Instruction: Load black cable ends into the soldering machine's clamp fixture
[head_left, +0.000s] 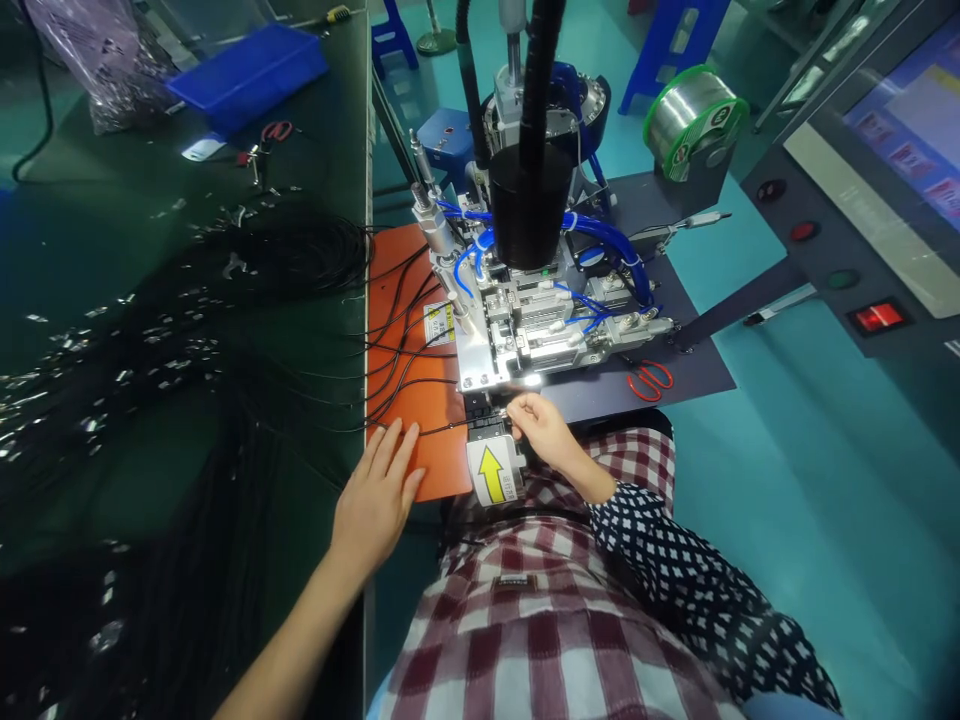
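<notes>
My left hand point(375, 500) lies with its fingers stretched out at the left edge of the orange mat point(441, 470), its fingertips beside a thin black cable point(431, 431). That cable runs right to a small black fixture point(486, 418) at the front of the metal machine point(551, 335). At the fixture's right side, my right hand point(544, 432) is closed in a pinch; what sits between its fingertips is too small to make out. Just below the fixture is a white label with a yellow arrow point(491, 474). More black cables point(409, 345) cross the mat toward the machine.
Many black cables with shiny ends point(187, 340) cover the dark table on the left. Red-handled scissors point(650, 380) lie right of the machine. A solder wire spool point(694, 120) stands behind, and a control panel point(862, 260) rises at right. A blue tray point(251, 75) sits far left.
</notes>
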